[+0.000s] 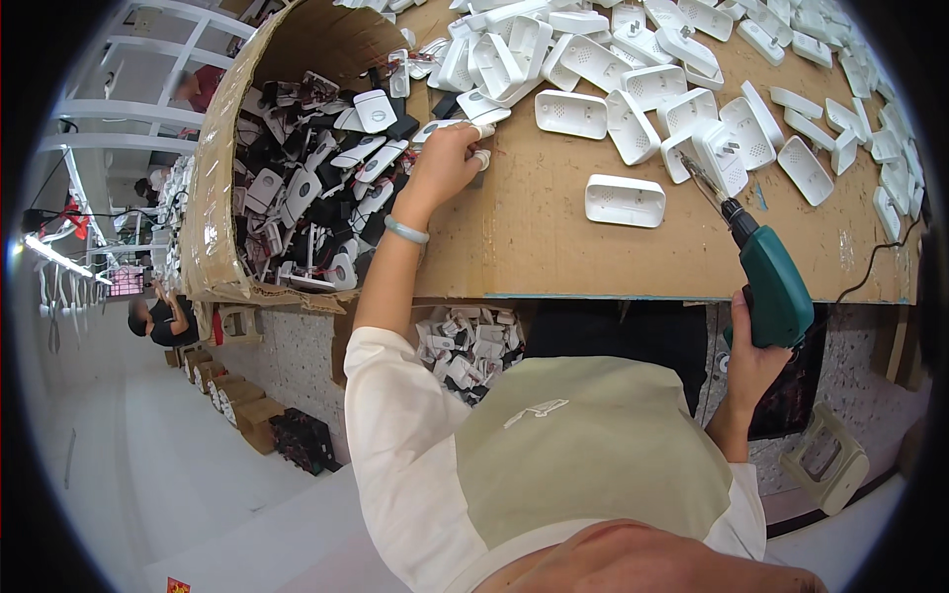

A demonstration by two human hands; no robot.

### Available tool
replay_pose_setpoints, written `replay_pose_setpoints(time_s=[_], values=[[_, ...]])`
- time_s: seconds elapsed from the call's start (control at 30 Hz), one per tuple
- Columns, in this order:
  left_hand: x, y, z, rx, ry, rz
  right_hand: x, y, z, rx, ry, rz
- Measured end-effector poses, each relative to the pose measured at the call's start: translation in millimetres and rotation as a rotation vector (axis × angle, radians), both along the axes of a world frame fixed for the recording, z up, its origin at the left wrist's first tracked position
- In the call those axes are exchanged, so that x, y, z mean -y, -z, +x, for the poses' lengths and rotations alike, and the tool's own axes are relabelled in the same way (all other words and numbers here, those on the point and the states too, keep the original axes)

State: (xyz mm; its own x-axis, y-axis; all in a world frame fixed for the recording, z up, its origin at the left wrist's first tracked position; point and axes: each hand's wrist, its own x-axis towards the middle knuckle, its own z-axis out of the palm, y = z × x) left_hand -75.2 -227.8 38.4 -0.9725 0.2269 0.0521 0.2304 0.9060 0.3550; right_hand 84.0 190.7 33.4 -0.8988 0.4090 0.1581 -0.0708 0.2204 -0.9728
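Right hand (759, 361): closed round green power screwdriver (774, 282), bit over white plastic shells (625, 201) on counter (554, 259) | Left hand (447, 166): at white units (427, 129) near cardboard carton (210, 198), grip cannot be told | Marking: pale motif (539, 411), shirt (593, 450) front, illegible

What left hand (451, 164) holds unclear; white shells (596, 64) cut by top edge

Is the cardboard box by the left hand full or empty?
Not empty: a jumble of black and white parts covers the visible inside of the cardboard box. How deep they lie, I cannot tell.
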Motion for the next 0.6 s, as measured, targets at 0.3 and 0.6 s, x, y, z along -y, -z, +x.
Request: replay_pose_setpoints(time_s=[0.3,0.6], values=[[-13.8,6.6,-11.8,-0.203,0.285,-0.448,0.0,-2.1,0.0,-0.032,-0.016,0.114],[-27.3,-7.2,16.8,-0.367,0.289,-0.328,0.5,-4.8,6.8,-0.001,-0.010,0.062]])
